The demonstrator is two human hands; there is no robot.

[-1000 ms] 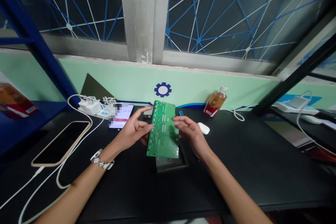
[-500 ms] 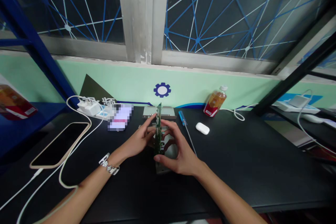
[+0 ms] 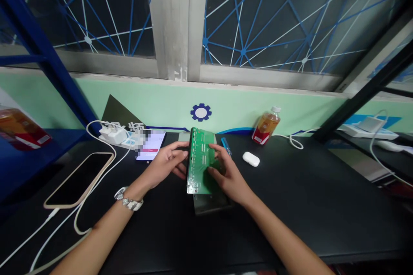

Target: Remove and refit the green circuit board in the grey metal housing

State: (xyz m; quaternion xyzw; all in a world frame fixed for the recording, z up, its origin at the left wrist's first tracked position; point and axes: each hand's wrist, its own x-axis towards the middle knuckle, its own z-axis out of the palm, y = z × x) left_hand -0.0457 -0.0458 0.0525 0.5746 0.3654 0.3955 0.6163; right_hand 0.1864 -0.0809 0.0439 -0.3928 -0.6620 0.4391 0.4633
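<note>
I hold a green circuit board over the middle of the black table, its green face turned up towards me. My left hand grips its left edge, thumb and fingers closed on the board. My right hand lies on the board's right half, its fingers pressed on the face and edge. A grey metal tray sits on the table right under the board and shows below it. A watch is on my left wrist.
A blue-handled screwdriver and a white earbud case lie right of the board. An amber drink bottle stands by the wall. At left are a dark phone on a cable, a lit phone and a white power strip.
The board was flat a second ago, stood on edge half a second ago, and now lies face up again, lower over the tray. My right hand has moved onto its face.
</note>
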